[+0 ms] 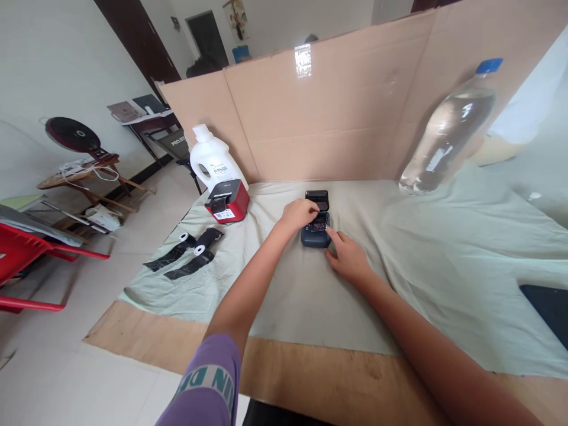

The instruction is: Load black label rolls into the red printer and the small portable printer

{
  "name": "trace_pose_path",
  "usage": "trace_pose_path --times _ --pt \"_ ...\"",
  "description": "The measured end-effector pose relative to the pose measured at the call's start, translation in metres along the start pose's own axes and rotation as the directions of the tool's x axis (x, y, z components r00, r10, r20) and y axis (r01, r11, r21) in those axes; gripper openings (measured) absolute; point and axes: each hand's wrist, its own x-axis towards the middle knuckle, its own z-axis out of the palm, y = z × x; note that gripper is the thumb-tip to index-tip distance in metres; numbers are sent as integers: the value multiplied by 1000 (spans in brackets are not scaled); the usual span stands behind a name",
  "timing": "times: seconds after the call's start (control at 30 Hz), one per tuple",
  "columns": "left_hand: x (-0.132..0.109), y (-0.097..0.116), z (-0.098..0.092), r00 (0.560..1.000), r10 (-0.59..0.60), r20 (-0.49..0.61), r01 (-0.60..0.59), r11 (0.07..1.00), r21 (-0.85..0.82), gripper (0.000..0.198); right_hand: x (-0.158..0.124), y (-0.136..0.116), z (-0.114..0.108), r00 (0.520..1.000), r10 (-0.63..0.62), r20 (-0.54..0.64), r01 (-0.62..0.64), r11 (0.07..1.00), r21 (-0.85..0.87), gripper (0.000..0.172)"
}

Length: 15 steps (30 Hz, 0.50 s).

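Observation:
A small dark portable printer lies on the cloth in front of me with its lid flipped up. My left hand reaches over its open compartment, fingertips curled in a pinch; what they hold, if anything, is hidden. Against the printer's right side rests my right hand, index finger at the compartment's edge and thumb by the lower corner, gripping the body. Inside the compartment a dark, shiny surface shows, too small to make out.
Left on the cloth stand a red-and-black printer and a white jug; two black-paper rolls lie nearer. A large water bottle leans against the cardboard screen. A dark flat device sits far right.

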Motion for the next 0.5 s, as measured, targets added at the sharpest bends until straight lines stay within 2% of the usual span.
trace_pose_path --times 0.1,0.23,0.33,0.43,0.5 --pt "21 11 5 990 -19 143 2 993 121 11 1 1 1 1000 -1 -14 1 1000 14 59" --pt "33 23 17 979 -40 199 4 984 180 23 1 1 1 1000 -2 -3 2 1000 27 60" --pt "32 25 13 970 -30 242 -18 981 194 20 1 1 1 1000 -7 6 7 999 32 60" --pt "25 17 -4 981 17 192 -51 984 171 17 1 1 0 1000 -9 -5 9 999 32 59" --pt "12 5 -17 998 52 47 -56 994 89 21 0 1 -2 1000 -7 -12 7 999 38 59"
